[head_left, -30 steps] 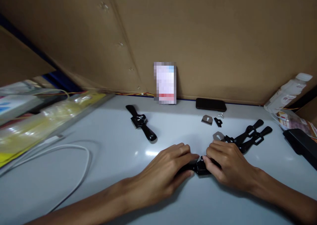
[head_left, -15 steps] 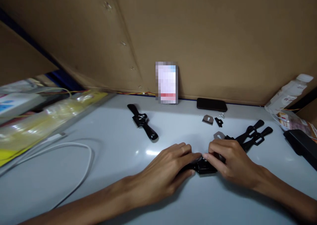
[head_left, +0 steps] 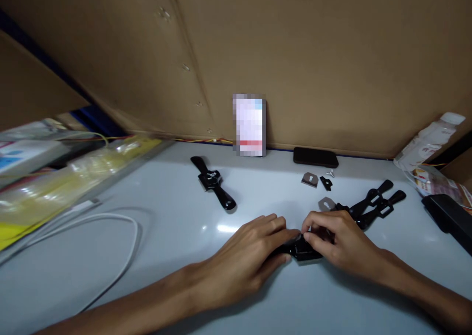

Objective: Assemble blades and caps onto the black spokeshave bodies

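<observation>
A black spokeshave (head_left: 307, 250) lies flat on the table in front of me. My left hand (head_left: 252, 254) is closed around its left handle, the index fingertip reaching its middle. Over the right part my right hand (head_left: 341, 241) is bent into a pinch, thumb and index finger at the spokeshave's centre. Whatever is between those fingertips is hidden. Just beyond lie a flat blade (head_left: 309, 180), a small black cap plate (head_left: 326, 183) and a silver wing screw (head_left: 330, 174). A second blade (head_left: 326, 204) sits near my right knuckles.
Two black spokeshave bodies (head_left: 385, 207) lie to the right. An assembled spokeshave (head_left: 211, 179) rests left of centre. At the back are a lit, blurred screen (head_left: 249, 126) and a dark phone (head_left: 315, 157). A white cable (head_left: 127, 217), yellow packaging (head_left: 92, 173) and a plastic bottle (head_left: 429, 141) flank the table.
My right index finger and thumb have shifted slightly, with the index finger now bent further left over the spokeshave's middle. My left hand keeps its hold.
</observation>
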A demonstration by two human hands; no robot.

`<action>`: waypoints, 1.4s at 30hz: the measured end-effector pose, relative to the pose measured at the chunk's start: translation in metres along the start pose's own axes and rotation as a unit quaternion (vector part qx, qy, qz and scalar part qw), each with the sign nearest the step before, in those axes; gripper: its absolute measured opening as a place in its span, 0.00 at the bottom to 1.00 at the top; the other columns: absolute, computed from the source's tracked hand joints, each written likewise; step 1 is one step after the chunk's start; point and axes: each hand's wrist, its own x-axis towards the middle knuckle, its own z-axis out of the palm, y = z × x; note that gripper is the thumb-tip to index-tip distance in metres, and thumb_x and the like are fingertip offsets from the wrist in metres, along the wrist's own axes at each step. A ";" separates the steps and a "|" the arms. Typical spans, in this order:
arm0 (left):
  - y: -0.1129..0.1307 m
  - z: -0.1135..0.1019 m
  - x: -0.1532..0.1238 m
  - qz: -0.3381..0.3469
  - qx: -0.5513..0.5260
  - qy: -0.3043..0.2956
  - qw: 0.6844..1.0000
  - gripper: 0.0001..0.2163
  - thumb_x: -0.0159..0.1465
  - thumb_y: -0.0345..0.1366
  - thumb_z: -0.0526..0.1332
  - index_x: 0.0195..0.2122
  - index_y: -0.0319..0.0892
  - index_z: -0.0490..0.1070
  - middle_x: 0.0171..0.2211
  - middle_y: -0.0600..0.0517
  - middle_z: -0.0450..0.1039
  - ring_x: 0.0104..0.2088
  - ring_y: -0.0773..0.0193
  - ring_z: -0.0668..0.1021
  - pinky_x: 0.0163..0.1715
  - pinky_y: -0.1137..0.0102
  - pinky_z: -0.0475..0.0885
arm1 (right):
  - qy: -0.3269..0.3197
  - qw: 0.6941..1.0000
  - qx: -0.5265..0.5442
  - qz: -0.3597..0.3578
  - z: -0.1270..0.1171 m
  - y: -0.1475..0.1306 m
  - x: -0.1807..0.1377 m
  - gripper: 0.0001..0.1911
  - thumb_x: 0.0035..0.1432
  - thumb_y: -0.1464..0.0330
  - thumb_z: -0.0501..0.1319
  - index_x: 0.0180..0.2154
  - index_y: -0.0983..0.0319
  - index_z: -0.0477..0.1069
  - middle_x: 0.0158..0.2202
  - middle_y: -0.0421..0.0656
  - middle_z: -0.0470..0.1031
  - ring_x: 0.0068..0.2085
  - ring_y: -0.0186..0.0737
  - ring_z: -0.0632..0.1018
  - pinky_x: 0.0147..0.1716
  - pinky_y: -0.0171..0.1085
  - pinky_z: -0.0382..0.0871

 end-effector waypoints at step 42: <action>-0.001 0.000 0.000 0.003 -0.002 -0.010 1.000 0.16 0.71 0.30 0.58 0.59 0.45 0.70 0.39 0.49 0.71 0.37 0.58 0.71 0.36 0.64 0.66 | 0.015 1.000 0.025 -0.007 -0.003 0.002 0.003 0.07 0.60 0.73 0.61 0.30 0.61 0.76 0.23 0.36 0.72 0.24 0.31 0.68 0.25 0.34 0.58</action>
